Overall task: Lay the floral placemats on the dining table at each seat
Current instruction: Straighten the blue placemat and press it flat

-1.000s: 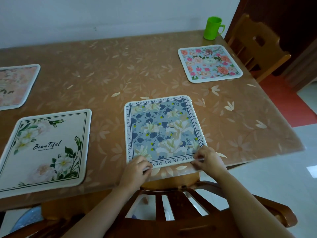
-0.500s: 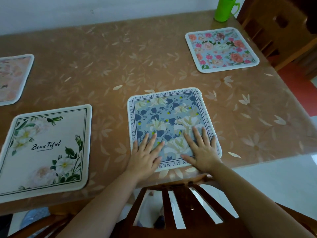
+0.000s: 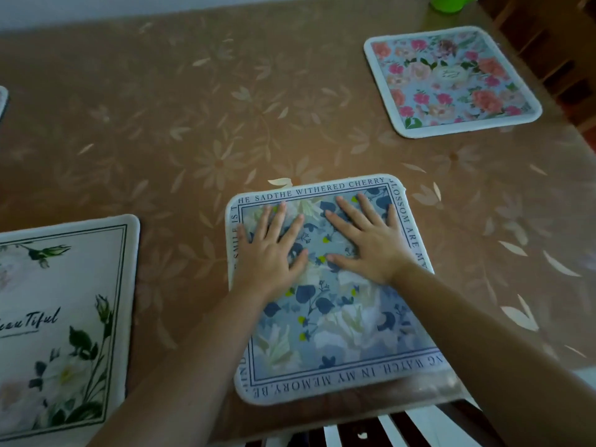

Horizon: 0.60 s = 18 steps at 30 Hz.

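Dark wooden chair back [image 3: 419, 429] is seen at the bottom edge, tucked against the near side of the table. Square blue floral placemat with white rounded border and printed lettering [image 3: 338, 333] is laid flat on the brown table with pale flower-patterned cover [image 3: 193, 124], at the near edge, right in front of the chair.

Left hand [image 3: 271, 250] and right hand [image 3: 367, 243] are pressed palm-down on the far half of the blue mat. Their fingers are straight and spread, and nothing is gripped. The thumbs are pointed toward each other, a small gap apart.

Cream square placemat with green-leaved white flowers and script text [image 3: 64, 317] is laid flat to the left, well apart from the blue mat. Pink-and-red rose placemat with white border [image 3: 451, 82] is laid flat at the far right. Edge of another mat [image 3: 2, 101] is cut off at far left. Green plastic cup [image 3: 450, 3] is partly seen at the top, beyond the rose mat.
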### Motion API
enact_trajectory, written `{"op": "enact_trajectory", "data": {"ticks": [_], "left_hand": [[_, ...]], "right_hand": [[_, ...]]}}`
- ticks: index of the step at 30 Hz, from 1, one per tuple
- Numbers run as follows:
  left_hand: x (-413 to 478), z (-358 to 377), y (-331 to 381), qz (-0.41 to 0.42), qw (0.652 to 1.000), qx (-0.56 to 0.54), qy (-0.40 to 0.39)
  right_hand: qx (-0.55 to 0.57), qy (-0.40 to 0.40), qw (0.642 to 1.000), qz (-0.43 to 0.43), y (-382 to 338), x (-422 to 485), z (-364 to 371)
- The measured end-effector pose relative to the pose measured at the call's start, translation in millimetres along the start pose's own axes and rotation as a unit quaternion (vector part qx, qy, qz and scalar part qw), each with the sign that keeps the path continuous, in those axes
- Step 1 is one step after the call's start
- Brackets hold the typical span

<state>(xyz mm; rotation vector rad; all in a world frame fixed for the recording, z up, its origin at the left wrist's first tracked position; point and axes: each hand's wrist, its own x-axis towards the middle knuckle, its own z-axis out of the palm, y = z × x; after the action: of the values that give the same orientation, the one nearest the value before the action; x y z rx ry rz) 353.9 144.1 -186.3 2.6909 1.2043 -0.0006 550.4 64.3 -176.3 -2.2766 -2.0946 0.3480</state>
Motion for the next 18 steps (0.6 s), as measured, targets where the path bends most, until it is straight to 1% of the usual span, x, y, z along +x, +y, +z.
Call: {"op": "enact_trajectory", "data": {"ticks": [4,8,11,14,18], "left_hand": [[21.3,-0.6,0.0,-0.030,0.999,-0.004,0.024],[28.9,-1.4,3.6,-0.129,0.991,-0.013,0.041],[23.2,-1.9,7.7,-0.167,0.985,-0.010,0.031],[7.5,1.4,12.2,-0.179,0.983,-0.010,0.026],[-30.7,7.6,23.5,-0.149,0.989,-0.009,0.023]], "right_hand": [[0.019,0.033,0.999,0.029,2.8,27.2,-2.6],[0.001,0.069,0.990,0.126,0.7,30.7,-0.4],[0.005,0.072,0.980,0.183,-4.6,22.5,0.3],[0.027,0.083,0.976,0.198,-9.3,5.7,5.6],[0.040,0.087,0.976,0.198,-16.2,-26.4,13.2]]}}
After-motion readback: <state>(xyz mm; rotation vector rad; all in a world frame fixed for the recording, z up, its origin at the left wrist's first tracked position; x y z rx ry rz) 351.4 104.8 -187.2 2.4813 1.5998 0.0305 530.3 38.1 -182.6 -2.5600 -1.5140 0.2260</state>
